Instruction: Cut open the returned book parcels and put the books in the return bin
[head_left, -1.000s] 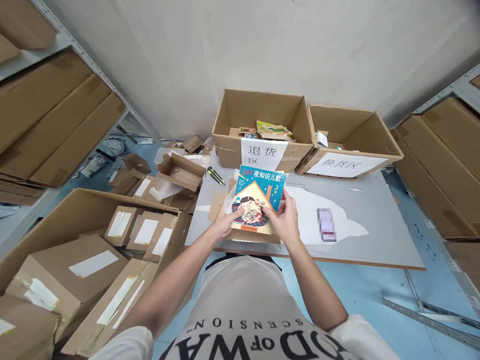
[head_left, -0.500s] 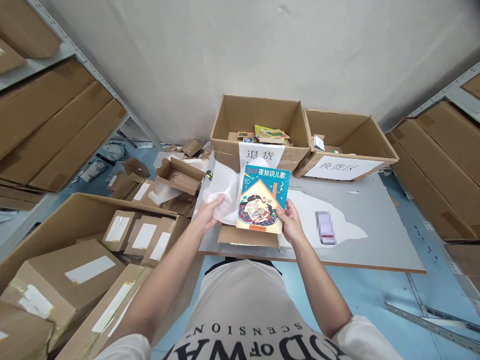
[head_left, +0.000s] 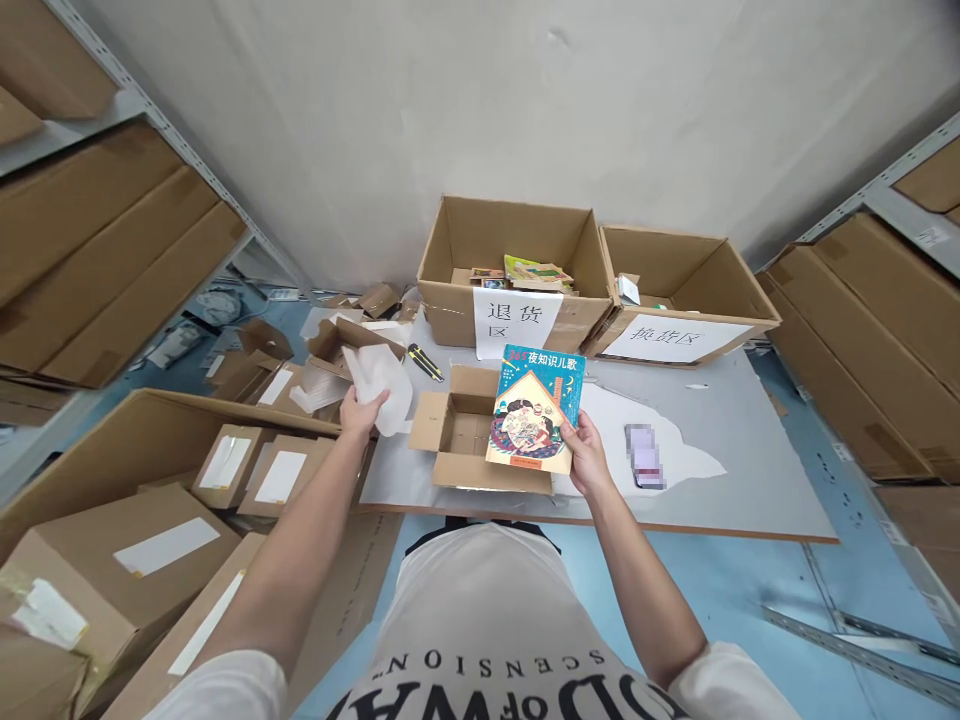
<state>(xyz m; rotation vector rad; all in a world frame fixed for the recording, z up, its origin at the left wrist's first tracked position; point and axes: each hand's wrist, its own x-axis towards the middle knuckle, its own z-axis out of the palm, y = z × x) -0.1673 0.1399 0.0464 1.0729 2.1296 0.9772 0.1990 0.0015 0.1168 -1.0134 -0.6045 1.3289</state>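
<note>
A thin, glossy children's book (head_left: 538, 407) with a teal cover, red and white lettering and a house-shaped illustration is held upright over the right side of a small open carton (head_left: 463, 432). It is pinched at its lower right corner by the right hand (head_left: 586, 459), thumb on the cover and fingers behind. The carton, of plain brown corrugated board with its flaps folded outward, rests on the near edge of the grey table (head_left: 750, 470). A crumpled sheet of soft white wrapping paper (head_left: 381, 379) is gripped by the left hand (head_left: 358, 411), fingers closed around it, over the table's left edge and well apart from the book. A yellow and black utility knife (head_left: 424, 361) lies on the table just beyond the carton. Flat white sheets (head_left: 679, 455) lie to the right of the book. At the table's far side stand two large open cardboard boxes: the left box (head_left: 512, 265), fronted by a white paper label and holding several books, and the right box (head_left: 675, 290), also labelled. Sealed cartons (head_left: 247, 465) with white rectangular labels are stacked on the floor at the left.
</note>
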